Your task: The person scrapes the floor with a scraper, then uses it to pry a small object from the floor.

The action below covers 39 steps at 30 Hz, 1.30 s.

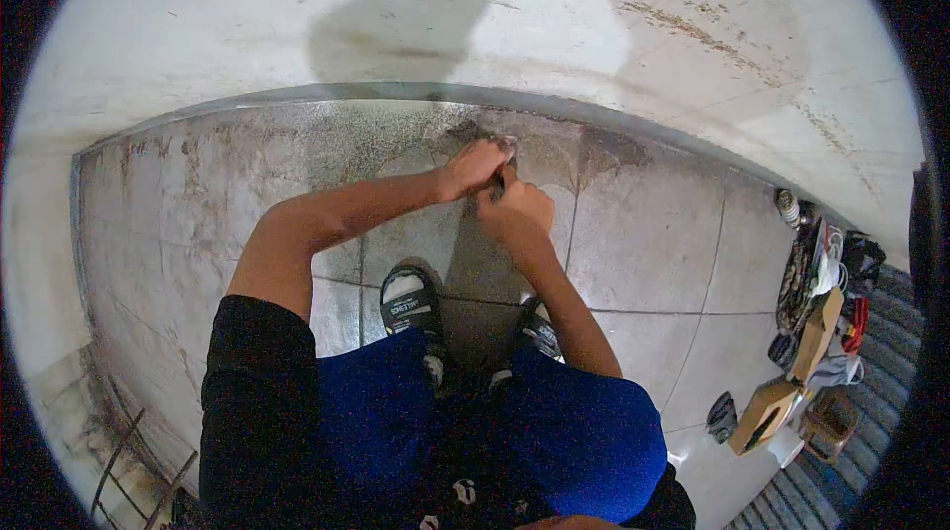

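Observation:
My left hand [476,169] is closed low over the floor, near the foot of the wall. Just below it, my right hand [519,209] is closed too, its thumb side close against the left. Both grip a small tool with a dark handle [509,175]; a pale, shiny bit shows by the left fingers. Its working end is mostly hidden, so the kind cannot be made out. Around the hands, the tiled floor [638,253] is stained and looks damp, with a dark smear [463,130] beside the left fingers.
A pale, scuffed wall [554,45] rises in front. Sandalled feet [408,302] stand between my blue-clad knees. On the right lie cardboard boxes [765,416], a red item [856,324] and bags beside a corrugated surface [886,401]. Thin dark rods [117,461] lean at lower left.

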Tool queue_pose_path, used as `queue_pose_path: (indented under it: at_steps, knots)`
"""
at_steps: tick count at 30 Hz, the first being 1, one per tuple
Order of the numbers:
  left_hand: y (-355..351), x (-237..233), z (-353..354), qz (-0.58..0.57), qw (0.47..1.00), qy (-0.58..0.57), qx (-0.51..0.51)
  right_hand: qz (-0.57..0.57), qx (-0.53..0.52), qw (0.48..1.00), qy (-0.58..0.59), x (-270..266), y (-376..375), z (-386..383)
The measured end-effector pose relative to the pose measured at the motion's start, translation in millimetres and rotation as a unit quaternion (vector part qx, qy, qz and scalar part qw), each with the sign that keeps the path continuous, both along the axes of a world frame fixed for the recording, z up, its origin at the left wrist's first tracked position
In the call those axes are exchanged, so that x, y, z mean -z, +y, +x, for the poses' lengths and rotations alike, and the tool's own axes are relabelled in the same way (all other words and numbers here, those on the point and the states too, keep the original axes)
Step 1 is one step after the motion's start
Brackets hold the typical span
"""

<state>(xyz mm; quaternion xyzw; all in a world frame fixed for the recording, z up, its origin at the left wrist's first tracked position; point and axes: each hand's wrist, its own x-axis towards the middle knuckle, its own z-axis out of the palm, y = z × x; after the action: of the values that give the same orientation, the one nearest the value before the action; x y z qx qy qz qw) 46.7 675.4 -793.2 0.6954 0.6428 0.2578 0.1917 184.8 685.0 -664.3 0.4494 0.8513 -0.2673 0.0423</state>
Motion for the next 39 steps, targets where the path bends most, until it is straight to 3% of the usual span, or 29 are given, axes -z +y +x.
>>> queue_pose_path:
  at_steps: [2,3,5,7,9,12,15,18,21,24,25,27,30,33,36,39]
  knots:
    - [12,-37,-8,-0.211,0.956,-0.197,-0.053,0.014,-0.003,0.999,0.029,11,14,-13]
    - [24,-33,-16,-0.152,0.988,-0.033,-0.012,0.024,-0.004,0.999,0.045,16,21,-19]
    - [30,-16,-29,-0.161,0.979,-0.123,-0.013,0.048,-0.004,0.997,0.056,19,26,-23]
    - [21,-1,-23,-0.105,0.984,-0.143,-0.008,0.042,0.000,0.998,0.042,15,21,-19]
    - [4,13,-3,0.022,0.996,-0.087,0.002,0.010,0.008,1.000,0.007,5,5,-6]
    - [-1,32,6,0.014,1.000,0.009,0.019,0.010,0.017,1.000,0.010,19,-7,9]
    - [11,-45,-10,-0.228,0.969,-0.057,0.076,-0.001,0.032,0.999,0.026,3,9,-7]
    - [28,-12,-19,-0.142,0.988,0.005,0.053,0.019,0.037,0.999,0.029,10,18,-14]
    - [3,-1,6,-0.085,0.995,-0.049,-0.007,-0.004,0.044,0.999,0.001,1,2,1]
    - [8,29,14,0.071,0.997,-0.011,-0.011,-0.012,0.029,0.999,-0.016,5,-2,9]
    - [13,36,9,0.023,1.000,-0.014,-0.003,-0.004,0.029,1.000,0.004,7,2,7]
    - [24,-6,-2,-0.073,0.997,-0.022,0.010,0.014,0.025,0.999,0.041,10,15,-3]
    - [26,-3,-4,-0.124,0.988,-0.079,-0.055,0.019,0.018,0.999,0.037,14,20,-6]
    - [7,0,13,-0.198,0.977,-0.082,-0.005,-0.027,0.012,0.999,-0.028,3,-2,10]
    - [5,10,16,-0.092,0.992,0.062,0.054,-0.010,0.008,0.999,-0.030,-3,-4,12]
    - [27,-24,0,-0.181,0.971,-0.149,-0.049,0.023,0.016,0.998,0.049,15,17,-2]
